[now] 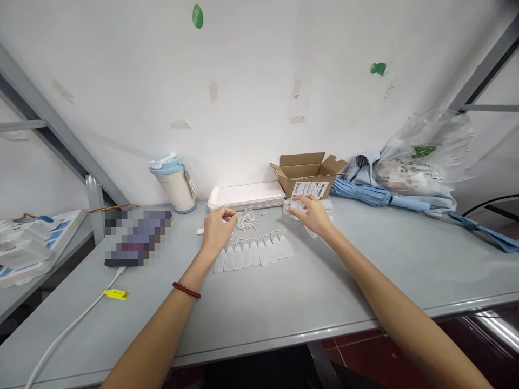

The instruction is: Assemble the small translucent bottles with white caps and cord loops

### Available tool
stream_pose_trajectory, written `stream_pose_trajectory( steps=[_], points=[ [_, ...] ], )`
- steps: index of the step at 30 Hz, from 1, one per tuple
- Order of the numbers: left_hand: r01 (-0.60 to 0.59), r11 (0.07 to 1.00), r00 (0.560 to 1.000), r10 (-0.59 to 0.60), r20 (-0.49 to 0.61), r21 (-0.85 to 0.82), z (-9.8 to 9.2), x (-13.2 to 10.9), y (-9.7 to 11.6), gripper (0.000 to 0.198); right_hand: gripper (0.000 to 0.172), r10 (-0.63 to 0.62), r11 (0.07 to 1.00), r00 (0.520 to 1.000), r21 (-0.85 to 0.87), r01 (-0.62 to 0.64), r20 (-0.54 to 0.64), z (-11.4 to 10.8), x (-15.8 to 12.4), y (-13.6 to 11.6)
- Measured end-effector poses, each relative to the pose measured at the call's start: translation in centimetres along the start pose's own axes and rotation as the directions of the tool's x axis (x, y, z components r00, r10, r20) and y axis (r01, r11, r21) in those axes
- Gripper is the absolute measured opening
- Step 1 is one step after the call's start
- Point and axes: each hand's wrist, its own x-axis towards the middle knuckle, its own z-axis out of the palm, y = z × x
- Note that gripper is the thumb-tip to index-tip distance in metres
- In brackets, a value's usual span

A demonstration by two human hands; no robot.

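A row of several small white plastic pieces point(253, 253) lies on the grey table point(284, 302) between my two hands. My left hand point(217, 229) hovers just behind the row's left end, fingers pinched together beside a loose heap of thin white strings point(247, 219); what it pinches is too small to name. My right hand point(314, 213) reaches to a pile of clear and white plastic pieces point(294, 205) in front of the cardboard box point(308, 173), fingers closed on one of them.
A white tray point(247, 195) and a blue-lidded cup point(175, 183) stand at the back by the wall. A blurred dark object point(135, 237) with a white cable point(73, 324) lies at left. A folded blue umbrella point(377, 194) and a plastic bag point(425, 156) occupy the back right.
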Motion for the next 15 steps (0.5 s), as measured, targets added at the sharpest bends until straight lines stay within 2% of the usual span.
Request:
stream_pose_trajectory(
  steps=[3,6,8,11,13,15],
  points=[
    [0.011,0.998,0.999,-0.009,0.038,-0.056,0.2,-0.5,0.5,0.011,0.041,0.067,0.945,0.996,0.323,-0.045,-0.056,-0.5,-0.9,-2.1],
    [-0.002,0.983,0.997,0.016,0.077,-0.186,0.6,-1.1,1.1,0.012,0.045,0.128,0.825,0.991,0.552,-0.122,0.027,-0.6,-1.8,-4.0],
    [-0.011,0.963,0.996,0.036,0.085,-0.270,0.9,-1.6,1.7,0.011,0.048,0.096,0.777,0.993,0.619,-0.119,0.069,-0.2,-2.3,-4.7],
    [-0.038,0.934,0.995,0.068,0.071,-0.354,1.4,-2.3,2.5,0.009,0.048,0.009,0.741,0.998,0.669,-0.052,0.067,0.7,-2.7,-4.9],
    [-0.055,0.912,0.994,0.089,0.067,-0.405,1.7,-2.8,3.0,0.008,0.044,-0.030,0.738,0.998,0.674,-0.019,0.061,1.3,-2.8,-4.8],
    [-0.069,0.891,0.992,0.109,0.065,-0.449,1.9,-3.2,3.3,0.007,0.035,-0.058,0.774,0.997,0.634,0.014,0.048,1.6,-2.9,-4.8]
  ],
)
